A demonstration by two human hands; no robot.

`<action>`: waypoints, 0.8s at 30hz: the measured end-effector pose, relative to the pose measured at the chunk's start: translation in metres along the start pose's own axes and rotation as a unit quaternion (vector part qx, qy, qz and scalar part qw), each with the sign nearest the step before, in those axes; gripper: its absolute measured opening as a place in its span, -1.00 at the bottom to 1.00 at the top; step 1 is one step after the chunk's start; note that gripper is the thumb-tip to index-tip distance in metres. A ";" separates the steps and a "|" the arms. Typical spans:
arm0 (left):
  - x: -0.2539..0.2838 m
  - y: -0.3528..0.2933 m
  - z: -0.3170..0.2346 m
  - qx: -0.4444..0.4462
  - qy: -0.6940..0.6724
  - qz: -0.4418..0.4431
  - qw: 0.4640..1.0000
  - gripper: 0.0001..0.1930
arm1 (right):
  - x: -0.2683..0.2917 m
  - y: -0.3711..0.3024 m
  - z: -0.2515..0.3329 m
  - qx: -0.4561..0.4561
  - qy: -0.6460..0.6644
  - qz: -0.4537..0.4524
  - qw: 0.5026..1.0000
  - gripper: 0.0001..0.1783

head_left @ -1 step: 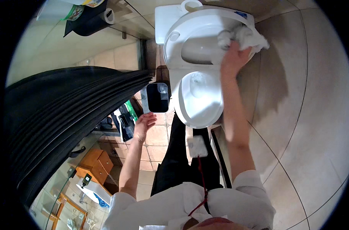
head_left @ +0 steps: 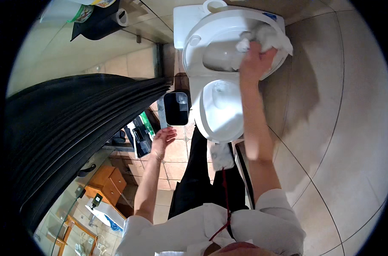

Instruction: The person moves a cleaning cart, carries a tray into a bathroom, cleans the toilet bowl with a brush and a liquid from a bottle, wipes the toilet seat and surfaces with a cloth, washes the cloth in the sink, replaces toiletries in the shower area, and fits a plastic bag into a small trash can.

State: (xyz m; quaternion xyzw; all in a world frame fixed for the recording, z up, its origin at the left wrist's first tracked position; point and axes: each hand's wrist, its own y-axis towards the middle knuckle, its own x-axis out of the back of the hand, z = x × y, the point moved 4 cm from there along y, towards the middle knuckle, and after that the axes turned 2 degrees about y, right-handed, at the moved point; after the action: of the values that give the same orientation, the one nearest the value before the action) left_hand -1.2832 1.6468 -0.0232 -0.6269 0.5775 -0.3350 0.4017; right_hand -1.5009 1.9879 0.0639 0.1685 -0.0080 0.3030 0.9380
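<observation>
My right hand point(head_left: 254, 64) is closed on a crumpled white tissue point(head_left: 267, 37), pressed against the right side of the raised toilet seat point(head_left: 192, 59). Part of the tissue hangs past the seat's outer edge. Below it, the white toilet bowl point(head_left: 199, 113) is uncovered, with a little water inside. On the other side, my left hand point(head_left: 163, 141) hovers with fingers loosely apart and nothing in them. It is nearest to a dark open bin point(head_left: 174, 112) standing left of the bowl.
A black folded curtain point(head_left: 87, 115) reaches in from the left. A paper roll point(head_left: 122, 17) sits on a black holder at upper left. Beside the bin lies a black tray point(head_left: 142, 138) with items. A white pad point(head_left: 222, 156) hangs on a red cord before me.
My right hand has shifted slightly left and up across the seat with the tissue. My left hand has barely moved. The hanging pad has swung a little.
</observation>
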 end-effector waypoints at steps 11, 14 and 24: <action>-0.011 0.010 0.058 0.056 -0.011 0.019 0.998 -0.68 | -0.064 -0.119 -0.038 0.321 -0.199 0.248 0.892 -0.80; -0.010 0.011 0.066 0.073 0.005 0.015 0.997 -0.67 | -0.055 -0.166 -0.093 0.392 -0.273 0.351 0.805 -0.80; -0.018 0.019 0.055 0.063 0.054 -0.027 0.996 -0.67 | 0.063 -0.144 -0.270 0.255 -0.396 0.649 0.597 -0.63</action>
State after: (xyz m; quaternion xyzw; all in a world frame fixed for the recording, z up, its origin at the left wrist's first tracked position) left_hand -1.2455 1.6704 -0.0640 -0.5970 0.5589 -0.4148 0.3990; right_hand -1.3904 2.0012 -0.2286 0.4549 -0.4085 0.7249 0.3174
